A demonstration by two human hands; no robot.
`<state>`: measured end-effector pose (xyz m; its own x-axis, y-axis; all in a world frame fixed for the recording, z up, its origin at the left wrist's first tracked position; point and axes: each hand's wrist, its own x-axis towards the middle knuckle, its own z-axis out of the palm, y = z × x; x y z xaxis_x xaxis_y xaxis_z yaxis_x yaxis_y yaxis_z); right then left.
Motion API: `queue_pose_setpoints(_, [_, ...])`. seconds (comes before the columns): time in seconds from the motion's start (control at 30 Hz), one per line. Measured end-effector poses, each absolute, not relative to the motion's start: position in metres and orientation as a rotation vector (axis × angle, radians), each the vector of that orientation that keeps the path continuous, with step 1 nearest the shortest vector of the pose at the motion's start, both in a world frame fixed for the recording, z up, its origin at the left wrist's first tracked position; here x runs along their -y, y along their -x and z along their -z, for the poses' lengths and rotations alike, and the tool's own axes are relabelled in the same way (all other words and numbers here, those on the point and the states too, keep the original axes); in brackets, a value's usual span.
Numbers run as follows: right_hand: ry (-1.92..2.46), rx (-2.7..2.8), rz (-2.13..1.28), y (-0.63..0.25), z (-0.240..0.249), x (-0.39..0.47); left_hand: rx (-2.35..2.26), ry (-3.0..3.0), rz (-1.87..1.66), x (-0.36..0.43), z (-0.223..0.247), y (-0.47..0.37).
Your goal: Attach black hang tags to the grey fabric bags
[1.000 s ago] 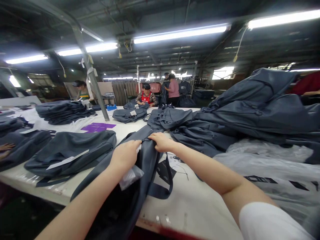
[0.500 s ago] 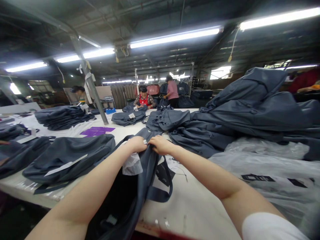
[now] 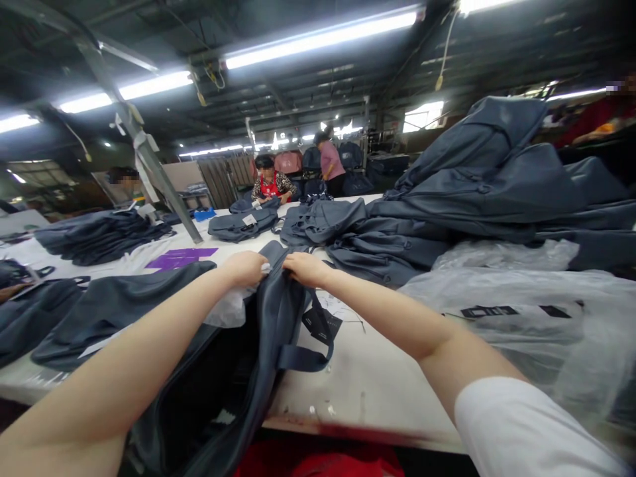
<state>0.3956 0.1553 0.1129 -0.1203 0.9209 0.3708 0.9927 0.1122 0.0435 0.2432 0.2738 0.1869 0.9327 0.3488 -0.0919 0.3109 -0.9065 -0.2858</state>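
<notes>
A dark blue bag [image 3: 271, 331] lies in front of me at the table edge, its mouth open and its dark inside showing. My left hand [image 3: 248, 268] is closed at the left side of its far end, gripping a crumpled, thin white sheet [image 3: 228, 310] that hangs below the fist. Just to the right, my right hand [image 3: 304, 268] pinches the bag's upper edge. A strap loop [image 3: 305, 358] sticks out on the bag's right side. Black tags [image 3: 322, 323] lie beside it on the table.
More dark blue bags are piled at the right [image 3: 477, 185], with clear plastic wrapping [image 3: 497, 331] nearer me. Another bag [image 3: 114, 305] lies at left, near purple sheets [image 3: 181, 258]. A slanted metal post [image 3: 149, 159] rises from the table [image 3: 377, 391]. People work across it.
My view has turned and tilted down slightly. The left hand, with the white sheet, has drawn a little left, away from the right hand, and the bag's mouth gapes wider.
</notes>
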Motion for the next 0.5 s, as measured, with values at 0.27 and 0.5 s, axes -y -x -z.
queue_pose_setpoints(0.27, [1.907, 2.163, 0.411, -0.393, -0.118, -0.163, 0.369, 2.721, -0.397, -0.260, -0.199, -0.246])
queue_pose_setpoints(0.5, [1.942, 2.174, 0.415, -0.394, -0.120, -0.155, 0.179, 2.700, -0.411, -0.235, -0.189, -0.255])
